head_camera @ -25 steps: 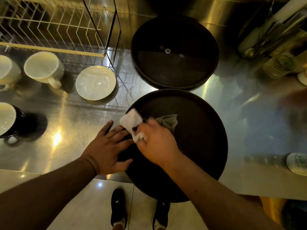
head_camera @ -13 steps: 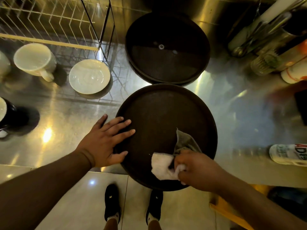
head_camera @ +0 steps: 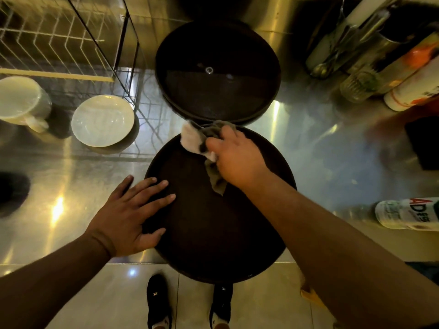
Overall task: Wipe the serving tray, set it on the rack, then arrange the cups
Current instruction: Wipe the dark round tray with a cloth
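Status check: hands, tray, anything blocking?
Left hand flat on near tray, steadying. Right hand gripping cloth at tray's far rim. Second tray touching or overlapping far edge; rack far left.

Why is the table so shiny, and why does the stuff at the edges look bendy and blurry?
Head view: lamps bounce off the steel counter, giving bright glare spots near the left hand. Head view: the wide lens bends the wire rack and the bottles at the edges. Head view: the cloth in the right hand is smeared by motion.
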